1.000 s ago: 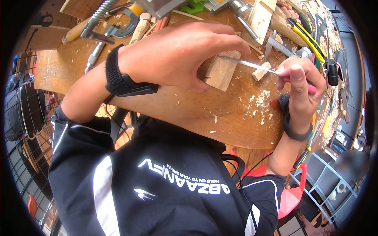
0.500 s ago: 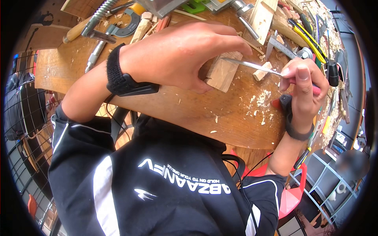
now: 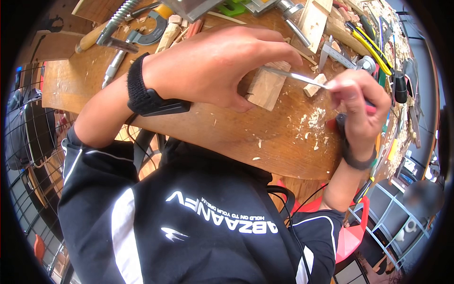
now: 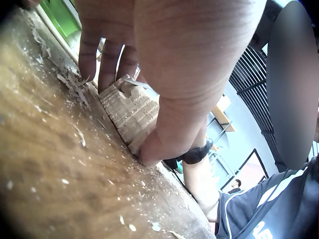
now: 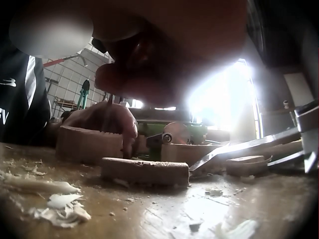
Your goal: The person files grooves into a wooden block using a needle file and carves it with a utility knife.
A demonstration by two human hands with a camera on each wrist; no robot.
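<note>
My left hand (image 3: 213, 66) grips a rectangular wooden block (image 3: 268, 90) on the table, with the thumb at the near side and the fingers at the far side. The left wrist view shows a notch and ridged cuts on the block (image 4: 132, 112). In my right hand (image 3: 362, 104) is a thin tapered file (image 3: 302, 77) with a red handle; the hand is slightly blurred. Its metal blade reaches left across the block's top, and its tip lies close by my left fingers. A small wood offcut (image 3: 313, 86) rests under the blade's line, right of the block.
Shavings (image 3: 314, 120) lie scattered in front of the right hand. Behind are a caliper (image 3: 338, 57), yellow-handled pliers (image 3: 371, 49) and wood strips (image 3: 314, 23). A micrometer (image 3: 156, 33) lies back left, beside a metal machine part (image 3: 189, 7).
The right hand with the file shifted slightly right, then came back left, its blade sliding over the block. The left hand and the block have hardly moved.
</note>
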